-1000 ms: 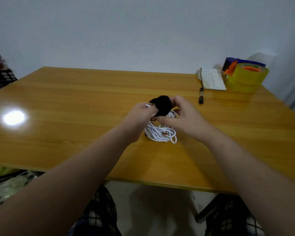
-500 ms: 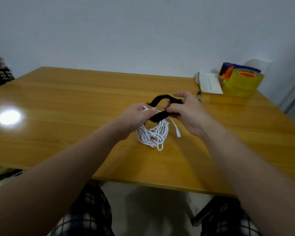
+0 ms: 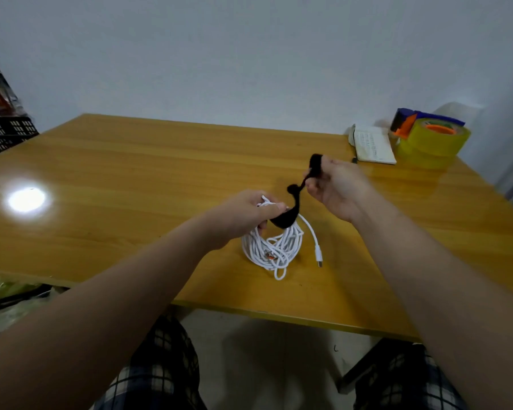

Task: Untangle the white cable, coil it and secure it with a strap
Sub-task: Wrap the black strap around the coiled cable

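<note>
A coiled white cable [image 3: 274,247] hangs from my left hand [image 3: 243,214] just above the wooden table [image 3: 131,179]; one plug end trails out to the right onto the tabletop. My left hand grips the top of the coil together with the lower end of a black strap [image 3: 290,214]. The strap runs up and to the right, twisted, to my right hand [image 3: 335,187], which pinches its upper end between thumb and fingers. Part of the strap is hidden inside both hands.
A small notebook [image 3: 372,145] and a black pen lie at the table's far right, beside a yellow tape roll in a blue and orange dispenser [image 3: 430,137]. Black crates [image 3: 6,134] stand off the left edge. My checked trouser legs show below the near table edge.
My right hand has pulled the strap's free end up and to the right, stretching the loop out. The coil has lifted and hangs lower in view, its plug end trailing further right.
</note>
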`<state>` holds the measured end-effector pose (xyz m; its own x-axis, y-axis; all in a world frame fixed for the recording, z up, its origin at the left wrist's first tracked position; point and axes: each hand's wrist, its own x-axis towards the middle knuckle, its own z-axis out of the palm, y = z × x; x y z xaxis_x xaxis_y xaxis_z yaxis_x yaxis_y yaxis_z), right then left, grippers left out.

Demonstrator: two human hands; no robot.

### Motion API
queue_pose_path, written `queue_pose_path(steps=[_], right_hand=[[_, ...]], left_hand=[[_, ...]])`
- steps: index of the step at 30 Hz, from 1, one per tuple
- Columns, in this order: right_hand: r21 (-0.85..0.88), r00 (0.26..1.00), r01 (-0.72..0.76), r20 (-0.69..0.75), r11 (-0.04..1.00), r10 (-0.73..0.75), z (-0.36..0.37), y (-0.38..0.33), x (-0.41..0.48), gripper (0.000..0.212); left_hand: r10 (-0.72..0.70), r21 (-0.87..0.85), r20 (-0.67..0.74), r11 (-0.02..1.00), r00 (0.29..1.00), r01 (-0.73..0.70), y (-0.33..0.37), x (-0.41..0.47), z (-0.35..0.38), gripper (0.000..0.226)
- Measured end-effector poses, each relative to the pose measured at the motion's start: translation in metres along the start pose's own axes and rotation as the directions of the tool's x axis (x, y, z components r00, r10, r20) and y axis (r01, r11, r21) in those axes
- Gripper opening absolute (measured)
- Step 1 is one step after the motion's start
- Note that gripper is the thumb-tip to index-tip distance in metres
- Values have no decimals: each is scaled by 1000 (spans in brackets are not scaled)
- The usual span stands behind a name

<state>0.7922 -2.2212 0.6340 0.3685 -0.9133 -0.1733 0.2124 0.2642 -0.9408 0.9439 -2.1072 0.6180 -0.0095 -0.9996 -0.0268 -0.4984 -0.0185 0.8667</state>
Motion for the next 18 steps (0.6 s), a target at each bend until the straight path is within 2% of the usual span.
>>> queue_pose_path(steps=[1, 4, 8, 10, 11, 12, 13, 14, 15, 16, 17, 18], right_hand=[[86, 1000, 14, -1, 996, -14, 1, -1, 2, 21], [150, 995, 93, 19, 984, -96, 2, 1, 8, 9], [364, 983, 182, -33, 913, -182, 2, 8, 11, 23], [465, 984, 180, -85, 867, -159, 0, 6, 14, 25], [458, 987, 154, -117, 876, -112, -1, 6, 17, 24], [406, 987, 109, -155, 907, -49, 0, 8, 18, 21], [272, 978, 33, -205, 962, 24, 1, 11, 18, 18], [49, 964, -63, -255, 997, 73, 1, 15, 18, 17], [-227, 955, -154, -285, 962, 86, 2, 19, 16, 22], [-443, 954, -199, -290, 874, 71, 1, 22, 16, 28], [-562, 962, -195, -271, 804, 43, 1, 21, 14, 31], [-599, 968, -180, -250, 780, 32, 2, 17, 10, 28]], left_hand=[[-4, -15, -6, 1000, 1000, 4, -2, 0, 1, 24], [21, -157, 0, 987, 1000, -21, -4, 0, 2, 21], [32, -401, 94, 916, 995, 9, -5, 1, 4, 23], [-14, -403, 121, 913, 993, 61, -6, 1, 2, 27], [-44, -372, 113, 925, 993, 83, -7, 1, 2, 28], [-79, -340, 83, 935, 993, 103, -8, 2, 3, 31], [-120, -318, 34, 940, 992, 124, -9, 4, 4, 34], [-167, -303, -32, 941, 985, 150, -7, 5, 7, 39], [-210, -289, -103, 942, 972, 173, -6, 7, 9, 43], [-240, -261, -170, 946, 956, 191, -4, 9, 10, 41], [-249, -218, -221, 955, 943, 201, -1, 11, 11, 36], [-240, -174, -254, 964, 937, 200, 2, 13, 10, 32]])
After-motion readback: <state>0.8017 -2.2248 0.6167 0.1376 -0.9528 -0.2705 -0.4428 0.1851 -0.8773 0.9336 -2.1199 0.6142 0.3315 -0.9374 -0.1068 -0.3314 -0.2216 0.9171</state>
